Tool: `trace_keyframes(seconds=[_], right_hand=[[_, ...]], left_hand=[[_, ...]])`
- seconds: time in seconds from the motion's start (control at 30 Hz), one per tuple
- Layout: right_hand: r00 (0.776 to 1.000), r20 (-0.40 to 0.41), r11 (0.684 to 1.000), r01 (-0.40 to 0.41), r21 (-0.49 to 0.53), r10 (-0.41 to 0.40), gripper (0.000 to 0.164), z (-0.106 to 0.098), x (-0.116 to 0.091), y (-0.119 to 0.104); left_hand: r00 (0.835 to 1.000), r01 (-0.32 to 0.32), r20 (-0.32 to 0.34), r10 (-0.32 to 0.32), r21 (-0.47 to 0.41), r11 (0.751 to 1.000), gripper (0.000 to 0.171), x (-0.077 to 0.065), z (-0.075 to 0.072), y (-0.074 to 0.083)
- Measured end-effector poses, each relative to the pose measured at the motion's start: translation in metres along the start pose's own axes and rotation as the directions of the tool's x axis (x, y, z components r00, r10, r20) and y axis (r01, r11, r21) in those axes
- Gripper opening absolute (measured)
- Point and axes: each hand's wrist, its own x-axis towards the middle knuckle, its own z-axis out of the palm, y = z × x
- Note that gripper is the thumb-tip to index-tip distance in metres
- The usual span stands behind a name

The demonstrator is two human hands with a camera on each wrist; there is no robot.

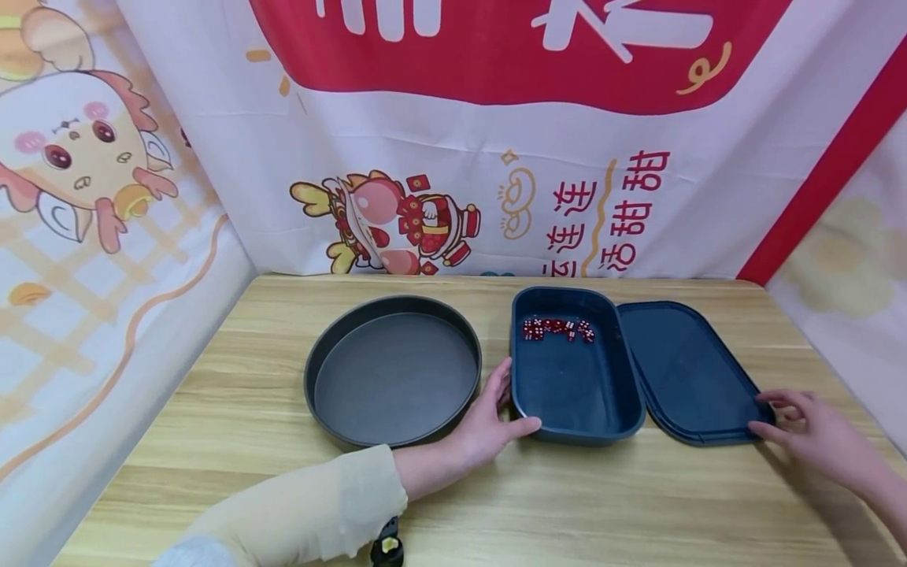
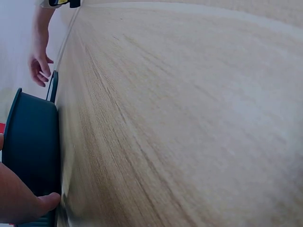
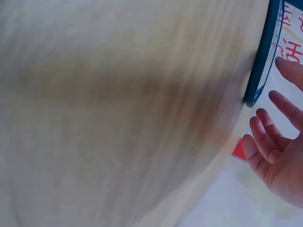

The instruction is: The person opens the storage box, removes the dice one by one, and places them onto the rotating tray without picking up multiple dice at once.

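Remotely, I'm reading the box (image 1: 570,386) as clock centre on the table (image 1: 567,512): pan (image 1: 397,378) is lying at 9 o'clock, lid (image 1: 697,374) at 3, just beside it. Dice (image 1: 558,327) are sitting inside, toward 12. Left hand (image 1: 487,421) is touching the box at 8; right hand (image 1: 818,433) is hovering by lid's 4 o'clock corner. Cloth (image 1: 439,130) is hanging behind, at 12.

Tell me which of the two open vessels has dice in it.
The rectangular dark-blue container, between the round gray pan and the flat lid: red dice lie inside it, while the pan shows none.
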Motion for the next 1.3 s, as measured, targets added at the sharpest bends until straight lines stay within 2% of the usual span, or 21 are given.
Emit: trace_keyframes(seconds=[0.33,0.57,0.73,0.9,1.03,1.2,1.3], right_hand=[[0.998,-0.024,0.998,0.049,-0.035,-0.05,0.049,-0.005,0.007,-0.029],[0.98,-0.074,0.983,0.184,-0.015,-0.185,0.045,-0.011,0.015,-0.054],[0.951,-0.108,0.957,0.289,-0.019,-0.29,0.045,-0.014,0.021,-0.07],[0.924,-0.115,0.931,0.365,-0.022,-0.365,0.047,-0.016,0.03,-0.087],[0.92,-0.083,0.923,0.384,0.002,-0.383,0.049,-0.022,0.041,-0.106],[0.923,-0.021,0.921,0.385,0.055,-0.384,0.049,-0.03,0.053,-0.133],[0.912,-0.017,0.91,0.41,0.058,-0.41,0.049,-0.03,0.061,-0.144]], left_hand=[[1.0,0.011,0.002,-0.011,-0.006,1.0,0.088,-0.001,-0.002,0.002],[0.999,0.039,0.009,-0.039,-0.002,0.999,0.086,-0.003,-0.013,0.013],[0.999,0.006,0.05,-0.005,-0.021,1.0,0.083,-0.009,-0.026,0.02],[0.992,-0.024,0.128,0.022,0.011,1.0,0.082,-0.02,-0.048,0.028],[0.981,-0.059,0.187,0.047,0.059,0.997,0.08,-0.03,-0.072,0.033],[0.977,-0.107,0.193,0.087,0.1,0.989,0.079,-0.042,-0.106,0.038],[0.973,-0.141,0.2,0.114,0.128,0.982,0.079,-0.05,-0.125,0.042]])
